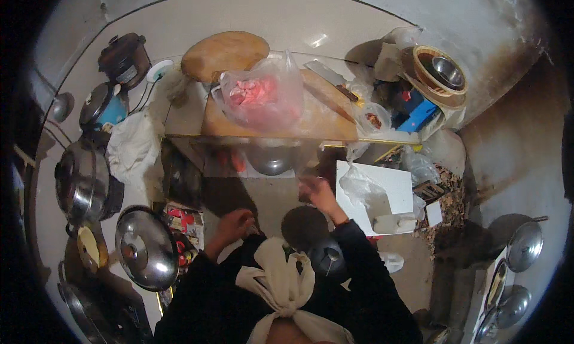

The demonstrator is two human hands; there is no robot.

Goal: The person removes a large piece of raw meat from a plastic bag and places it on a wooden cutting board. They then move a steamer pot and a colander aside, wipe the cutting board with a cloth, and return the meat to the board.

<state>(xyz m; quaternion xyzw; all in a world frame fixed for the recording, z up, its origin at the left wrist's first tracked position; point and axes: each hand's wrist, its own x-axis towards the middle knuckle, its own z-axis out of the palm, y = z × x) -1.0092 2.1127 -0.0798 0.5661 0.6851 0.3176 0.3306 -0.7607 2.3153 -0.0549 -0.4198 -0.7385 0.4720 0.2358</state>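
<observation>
My left hand (234, 227) is held low before my body, its fingers curled; whether anything is in it does not show. Higher and to the right, my right hand (317, 194) reaches forward, blurred, beside the white board (329, 164); its fingertips are unclear. Between and below the hands is a dark round object (305, 227), with a dark bowl-like thing (328, 256) near my right sleeve. Ahead on the counter, a clear plastic bag (287, 97) with pinkish-red contents rests on a wooden cutting board (323, 122). A metal bowl (271, 160) sits beneath the counter edge.
A cleaver (325, 71) lies behind the bag. At left stand a rice cooker (128, 61), an electric pot (71, 182) and a large metal lid (145, 250). A wicker basket (419, 61) with a metal bowl is at far right. Wood scraps (450, 200) lie to the right.
</observation>
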